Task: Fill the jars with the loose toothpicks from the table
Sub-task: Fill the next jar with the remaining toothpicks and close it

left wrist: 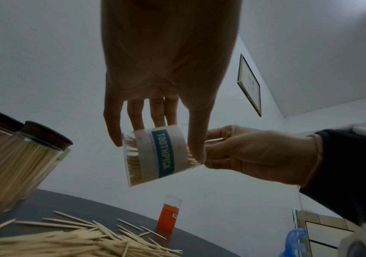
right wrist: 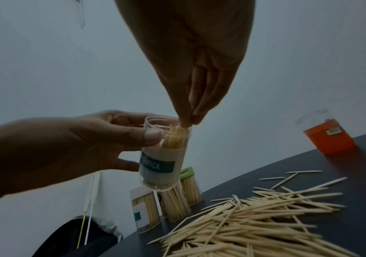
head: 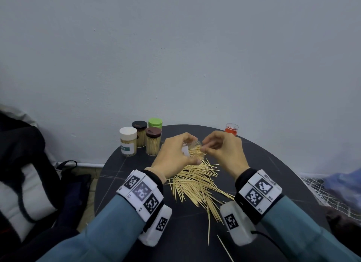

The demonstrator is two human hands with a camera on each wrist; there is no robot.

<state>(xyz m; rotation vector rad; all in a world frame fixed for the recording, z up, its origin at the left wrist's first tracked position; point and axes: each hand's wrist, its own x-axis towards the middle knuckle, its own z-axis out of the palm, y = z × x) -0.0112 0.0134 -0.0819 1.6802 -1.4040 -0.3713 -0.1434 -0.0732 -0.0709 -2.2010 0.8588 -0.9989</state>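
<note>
A person in blue-grey sleeves works over a round, dark, matte worktop [head: 254, 173] set against a pale wall. Both wrists carry white bands printed with black square codes.

The left hand [head: 175, 154] grasps a clear plastic jar [left wrist: 158, 156], a small cylinder with a white paper label and a teal band reading "TOOTHPICK". Thumb and fingers wrap around its side, and it is raised above the worktop with its open mouth tilted toward the other hand. Thin pale wooden sticks fill part of it.

The right hand [head: 224, 150] is at the mouth of the jar, its fingertips [right wrist: 191, 118] pinched together on a small bunch of toothpicks [right wrist: 176, 133] whose pointed ends stand at the rim.

Below the hands lies a loose pile of toothpicks [head: 197, 183], slim, straw-coloured and sharp at both ends, crossing one another in a wide scatter toward the near edge.

At the far left of the worktop stand four packed jars close together: one with a white cap [head: 128, 141], one with a black cap [head: 139, 133], one with a brown cap [head: 153, 141] and one with a green cap [head: 155, 123]. Well apart at the far right stands a small clear container [head: 231, 129] with orange-red contents.

A dark bag [head: 29, 173] with a light panel sits off to the left, beyond the worktop.
</note>
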